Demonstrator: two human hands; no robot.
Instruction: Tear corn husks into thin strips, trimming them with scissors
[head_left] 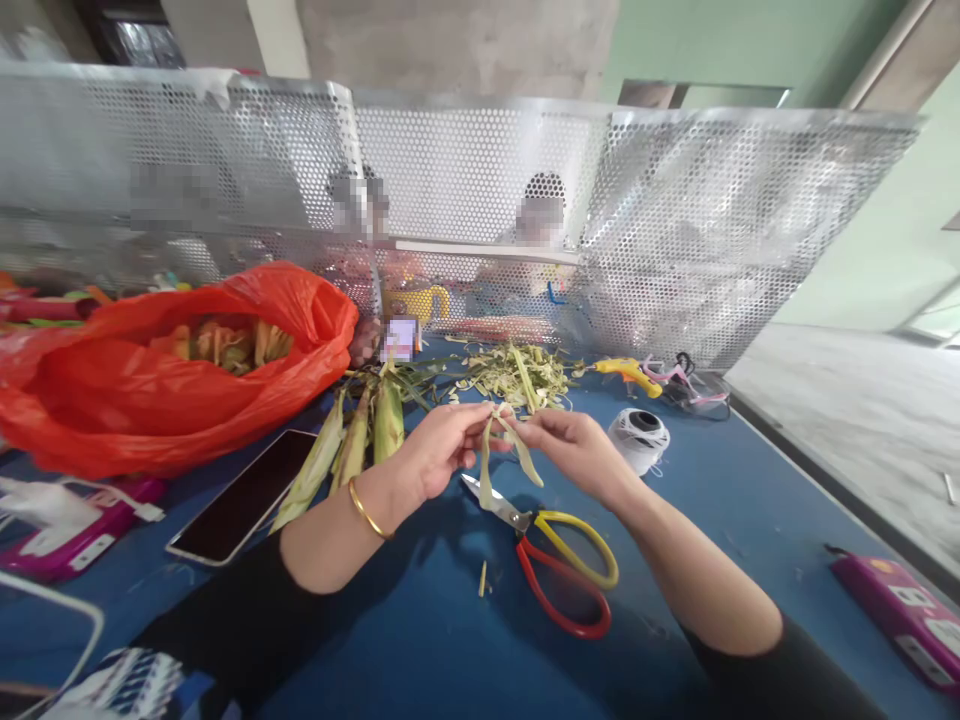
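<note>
Strips of pale corn husk (486, 465) hang from between my fingers, joined at the top like a small bow. My left hand (442, 445) pinches the husk near its upper end. On the other side my right hand (562, 445) has its fingertips closed at the same piece; the exact contact is partly hidden. Just below lie scissors (517, 515), blades apart, with one yellow and one red handle. A spool of white thread (639, 440) stands right of my right hand. Whole corn husks (388, 415) lie beyond my left forearm.
A pile of husk scraps (517, 375) lies ahead, near a yellow glue gun (630, 375) and safety glasses (690, 385). At left are a red plastic bag (300, 430), a phone (240, 495) and a purple power bank (82, 540). A perforated metal screen (480, 150) stands behind, people beyond it.
</note>
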